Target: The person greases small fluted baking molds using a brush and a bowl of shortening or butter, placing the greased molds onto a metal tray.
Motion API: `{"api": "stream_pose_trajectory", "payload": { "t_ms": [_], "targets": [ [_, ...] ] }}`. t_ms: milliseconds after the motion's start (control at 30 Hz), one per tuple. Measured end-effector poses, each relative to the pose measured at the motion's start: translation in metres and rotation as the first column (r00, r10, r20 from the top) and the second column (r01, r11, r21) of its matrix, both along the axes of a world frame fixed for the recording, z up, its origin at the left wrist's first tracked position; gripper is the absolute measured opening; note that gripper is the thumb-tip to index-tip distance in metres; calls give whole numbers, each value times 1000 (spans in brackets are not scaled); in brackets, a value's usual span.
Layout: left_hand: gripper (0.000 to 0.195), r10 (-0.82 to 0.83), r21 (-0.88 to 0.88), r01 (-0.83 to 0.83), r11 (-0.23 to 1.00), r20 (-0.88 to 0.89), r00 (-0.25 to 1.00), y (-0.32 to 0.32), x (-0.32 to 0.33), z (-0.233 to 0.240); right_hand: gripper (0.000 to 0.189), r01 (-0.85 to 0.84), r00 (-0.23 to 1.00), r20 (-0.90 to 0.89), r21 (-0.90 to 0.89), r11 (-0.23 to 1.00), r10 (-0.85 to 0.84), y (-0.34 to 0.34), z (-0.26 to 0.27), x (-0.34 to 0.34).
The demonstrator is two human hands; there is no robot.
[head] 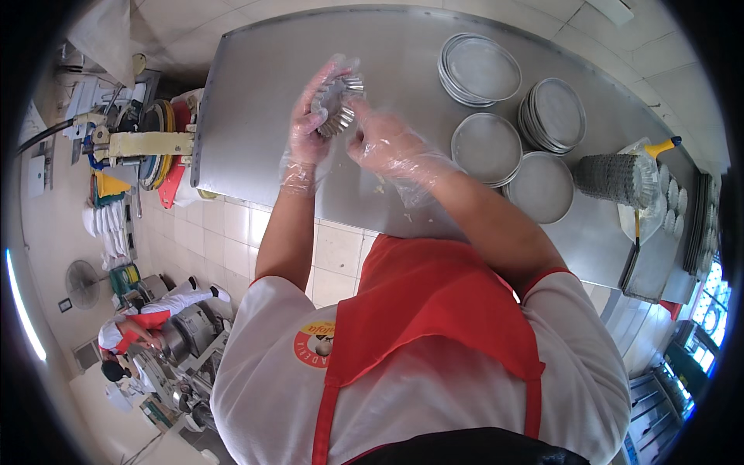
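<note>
My left hand (311,119), in a clear plastic glove, holds a fluted metal tart tin (338,123) tilted above the steel table (250,116). Its fingers wrap the tin's far side, and the thumb lies on the near side. My right hand (386,142), gloved too, is at the tin's right edge. Its index finger reaches to the rim while the other fingers are curled; whether they hold anything is hidden. A greyish lining seems to show inside the tin, too small to identify. Pale crumbs (379,187) lie on the table below my right hand.
Round metal pans stand in stacks at right (485,70). Beyond them lie a long stack of fluted tins (610,180), a yellow-handled tool (662,147) and metal trays (651,273). A machine with a cream arm (151,143) adjoins the left edge. Another person (139,328) works at lower left.
</note>
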State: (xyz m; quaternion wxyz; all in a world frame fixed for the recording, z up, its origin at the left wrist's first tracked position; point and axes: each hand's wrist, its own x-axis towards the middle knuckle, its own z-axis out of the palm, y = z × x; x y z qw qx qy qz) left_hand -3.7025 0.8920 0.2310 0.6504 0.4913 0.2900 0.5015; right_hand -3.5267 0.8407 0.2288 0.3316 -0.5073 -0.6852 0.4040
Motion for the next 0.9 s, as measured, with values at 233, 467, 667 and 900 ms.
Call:
{"api": "stream_pose_trajectory", "payload": {
  "t_ms": [233, 467, 667, 900],
  "targets": [
    [107, -106, -15, 107, 994, 10, 994, 15, 7, 1, 46, -89, 994, -54, 66, 994, 92, 8, 4, 12],
    [105, -155, 10, 156, 988, -84, 984, 28, 4, -1, 32, -61, 996, -49, 191, 980, 72, 25, 0, 12],
    [91, -17, 198, 58, 979, -203, 979, 63, -5, 0, 27, 39, 997, -74, 150, 988, -28, 32, -21, 23],
    [66, 439, 487, 285, 826, -872, 218, 116, -19, -64, 13, 85, 987, -137, -4, 996, -85, -24, -51, 66]
  ]
}}
